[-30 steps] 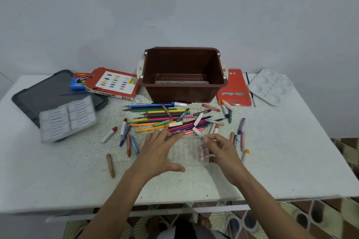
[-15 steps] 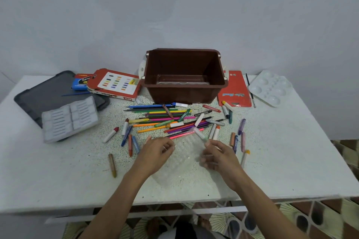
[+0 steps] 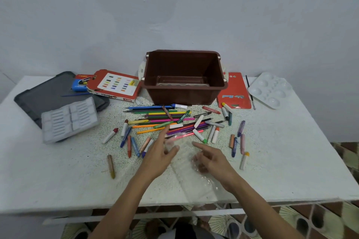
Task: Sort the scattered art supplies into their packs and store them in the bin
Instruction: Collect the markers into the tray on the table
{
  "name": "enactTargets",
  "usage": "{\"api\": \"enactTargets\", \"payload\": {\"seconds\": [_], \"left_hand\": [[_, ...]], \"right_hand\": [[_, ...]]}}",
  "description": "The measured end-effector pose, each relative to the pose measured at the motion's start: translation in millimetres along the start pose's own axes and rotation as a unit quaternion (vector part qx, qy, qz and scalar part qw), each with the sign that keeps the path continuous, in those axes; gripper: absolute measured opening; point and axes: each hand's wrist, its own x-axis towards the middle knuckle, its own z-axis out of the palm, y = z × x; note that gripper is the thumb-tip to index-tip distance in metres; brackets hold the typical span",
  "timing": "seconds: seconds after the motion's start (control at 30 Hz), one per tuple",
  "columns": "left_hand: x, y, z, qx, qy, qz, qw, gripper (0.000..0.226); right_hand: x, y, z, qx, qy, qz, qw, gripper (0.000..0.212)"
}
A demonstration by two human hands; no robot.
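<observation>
A clear plastic pack [image 3: 191, 178] lies flat on the white table [image 3: 291, 161] near its front edge. My right hand [image 3: 212, 161] rests on its right side with fingers curled into the plastic. At the pack's top left corner my left hand [image 3: 160, 154] hovers with fingers spread and nothing in them. Just beyond the hands lies a pile of coloured pens and pencils [image 3: 167, 118], with crayons [image 3: 214, 134] scattered around it. Behind the pile stands the brown bin [image 3: 182, 96], with a clear tray on its floor.
At the left lie a dark lid [image 3: 52, 91], a white ridged tray [image 3: 70, 120], a red pastel box [image 3: 114, 85] and a blue pack [image 3: 80, 83]. A red pack [image 3: 234, 91], a brush [image 3: 250, 93] and a white palette [image 3: 270, 89] are at the right. A brown crayon [image 3: 111, 166] lies alone.
The folded clear pack has been opened out and now lies long and flat towards the table's front edge. My left hand has let go of it and spread its fingers.
</observation>
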Motion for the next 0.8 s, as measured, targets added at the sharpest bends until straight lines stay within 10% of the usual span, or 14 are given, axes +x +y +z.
{"api": "enactTargets", "payload": {"seconds": [0.43,0.8], "left_hand": [[-8,-17,-14,-0.115,0.021,-0.094,0.989,0.041],[-17,-24,-8,0.266,0.037,0.059,0.961,0.041]], "right_hand": [[12,8,-46,-0.270,0.028,-0.062,0.960,0.026],[16,22,-32,-0.379,0.165,-0.124,0.902,0.018]]}}
